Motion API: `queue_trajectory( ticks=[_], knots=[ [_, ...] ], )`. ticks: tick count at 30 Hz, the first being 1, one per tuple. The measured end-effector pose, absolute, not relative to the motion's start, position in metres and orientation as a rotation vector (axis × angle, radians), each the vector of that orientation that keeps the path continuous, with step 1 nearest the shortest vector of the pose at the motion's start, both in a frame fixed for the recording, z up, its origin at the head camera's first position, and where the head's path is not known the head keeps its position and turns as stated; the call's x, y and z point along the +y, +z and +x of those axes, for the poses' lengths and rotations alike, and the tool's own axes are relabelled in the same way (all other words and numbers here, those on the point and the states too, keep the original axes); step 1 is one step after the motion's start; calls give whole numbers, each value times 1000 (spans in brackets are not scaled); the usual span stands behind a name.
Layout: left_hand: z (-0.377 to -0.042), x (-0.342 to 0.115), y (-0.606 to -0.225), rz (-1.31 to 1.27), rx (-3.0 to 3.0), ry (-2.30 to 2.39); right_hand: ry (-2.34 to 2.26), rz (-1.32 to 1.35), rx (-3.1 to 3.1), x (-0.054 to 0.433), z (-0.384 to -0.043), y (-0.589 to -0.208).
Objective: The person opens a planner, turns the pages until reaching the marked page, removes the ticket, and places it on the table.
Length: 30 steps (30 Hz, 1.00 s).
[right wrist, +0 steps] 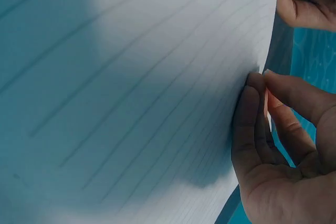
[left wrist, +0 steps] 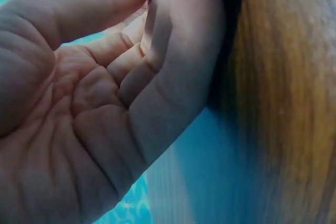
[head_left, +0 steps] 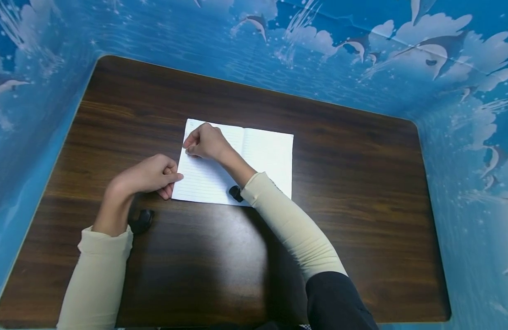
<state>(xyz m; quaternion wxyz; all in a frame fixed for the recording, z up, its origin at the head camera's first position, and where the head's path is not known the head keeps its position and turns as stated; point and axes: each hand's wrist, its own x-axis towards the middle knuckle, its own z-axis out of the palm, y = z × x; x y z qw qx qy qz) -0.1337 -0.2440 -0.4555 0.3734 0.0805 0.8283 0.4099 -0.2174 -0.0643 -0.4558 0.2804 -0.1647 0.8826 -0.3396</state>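
An open notebook (head_left: pixel 266 151) with lined white pages lies on the dark wooden table. My left hand (head_left: pixel 155 174) is at its lower left edge, thumb on top of the paper and fingers below. In the left wrist view the left hand (left wrist: pixel 100 77) shows that thumb meeting the fingers at the thin paper edge. Higher on the same edge, my right hand (head_left: pixel 206 142) reaches across the left page with thumb and fingertips together. The right wrist view shows the right hand (right wrist: pixel 283 140) pinching at the page's edge, with the lined page (right wrist: pixel 157 77) curving up beside it.
The brown table (head_left: pixel 361 206) has rounded corners. Blue cloth (head_left: pixel 196 46) printed with dolphins surrounds its far and side edges. Black wrist-worn devices show beside the left wrist (head_left: pixel 141 221) and under the right sleeve (head_left: pixel 291 220), over the notebook's lower edge.
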Motion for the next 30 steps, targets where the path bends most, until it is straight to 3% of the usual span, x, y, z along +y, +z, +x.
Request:
queue_trajectory(
  ticks=[12, 30],
  knots=[
    [-135, -239, -456, 178, 2164, 984, -895, -481, 2405, -55, -209, -445],
    [-132, -237, -457, 166, 2206, 959, -981, -381, 2482, 8, -218, -413]
  ],
)
